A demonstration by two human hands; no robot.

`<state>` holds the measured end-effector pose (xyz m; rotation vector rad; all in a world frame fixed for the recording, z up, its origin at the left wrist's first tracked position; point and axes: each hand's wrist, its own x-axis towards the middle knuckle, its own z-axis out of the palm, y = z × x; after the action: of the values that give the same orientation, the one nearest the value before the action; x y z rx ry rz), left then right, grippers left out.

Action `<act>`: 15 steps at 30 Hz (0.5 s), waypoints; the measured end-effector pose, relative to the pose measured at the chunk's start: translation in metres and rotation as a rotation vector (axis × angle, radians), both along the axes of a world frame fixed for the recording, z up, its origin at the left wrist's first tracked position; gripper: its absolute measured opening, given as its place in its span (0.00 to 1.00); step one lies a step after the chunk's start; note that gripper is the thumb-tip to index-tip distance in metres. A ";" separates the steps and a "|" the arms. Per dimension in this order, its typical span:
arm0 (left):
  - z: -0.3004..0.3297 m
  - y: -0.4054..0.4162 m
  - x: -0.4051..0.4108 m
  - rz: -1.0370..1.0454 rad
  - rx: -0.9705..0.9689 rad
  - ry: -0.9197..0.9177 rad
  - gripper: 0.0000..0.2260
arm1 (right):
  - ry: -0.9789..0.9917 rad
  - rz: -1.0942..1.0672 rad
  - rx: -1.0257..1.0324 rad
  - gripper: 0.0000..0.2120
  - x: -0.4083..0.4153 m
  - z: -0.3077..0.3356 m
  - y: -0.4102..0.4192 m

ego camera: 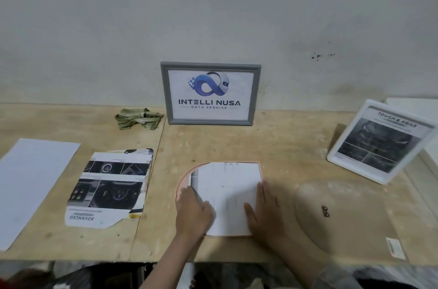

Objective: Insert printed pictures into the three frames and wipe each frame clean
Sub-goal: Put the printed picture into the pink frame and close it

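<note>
My left hand (193, 211) and right hand (265, 210) both lie flat, fingers straight, pressing one printed sheet (227, 196) face down onto one pink arched frame (183, 182) near the surface's (279, 146) front edge. Right of them lies one arched backing board (343, 215). Left lie one cut brochure (109, 187) and one blank sheet (30, 182). Farther back stand two filled frames, one white (379, 142), one grey (210, 93), and one crumpled cloth (138, 118).
</note>
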<state>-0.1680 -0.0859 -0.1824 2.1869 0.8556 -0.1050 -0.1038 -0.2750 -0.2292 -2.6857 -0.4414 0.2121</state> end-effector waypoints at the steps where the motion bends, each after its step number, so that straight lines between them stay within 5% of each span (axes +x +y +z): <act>1: -0.001 0.001 0.000 -0.020 -0.005 0.019 0.16 | -0.003 0.001 -0.002 0.41 0.000 -0.001 0.000; 4: -0.003 0.000 0.000 -0.056 -0.005 0.072 0.24 | 0.009 -0.018 -0.002 0.41 0.001 -0.006 0.001; 15: 0.008 -0.005 0.008 0.086 0.091 -0.156 0.09 | 0.052 -0.032 0.012 0.35 0.001 -0.008 0.002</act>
<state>-0.1601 -0.0913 -0.1748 2.2056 0.8794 0.1480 -0.1029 -0.2731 -0.2373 -2.6673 -0.3820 0.2680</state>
